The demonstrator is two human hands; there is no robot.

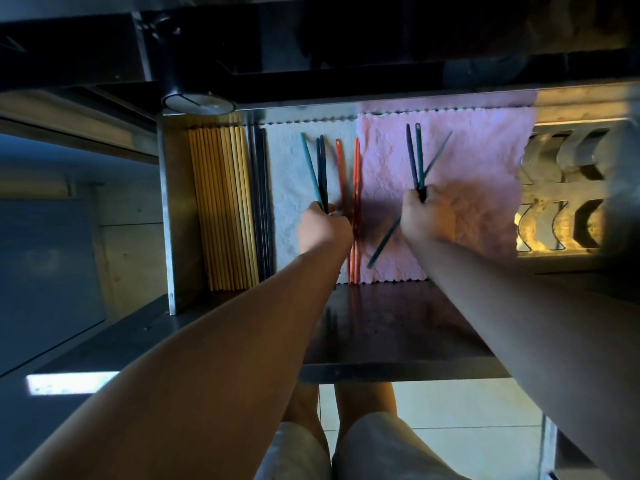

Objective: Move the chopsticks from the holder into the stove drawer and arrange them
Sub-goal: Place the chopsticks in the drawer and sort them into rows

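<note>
The stove drawer (173, 209) stands pulled out below me. My left hand (323, 228) grips a teal and two dark blue chopsticks (320, 168) over a white cloth (287, 188). My right hand (427, 214) holds a dark and two teal chopsticks (415, 157) over a pink cloth (485, 157); one of them crosses under my fist to the lower left. Red and orange chopsticks (355, 188) lie between my hands. Wooden chopsticks (225, 206) and dark ones (261, 202) lie side by side at the drawer's left.
A metal rack with curved slots (561, 199) sits at the drawer's right. The stove's dark front with a round knob (199, 102) overhangs the back. The drawer's front panel (398, 327) is nearest me, above my knees and a tiled floor (467, 427).
</note>
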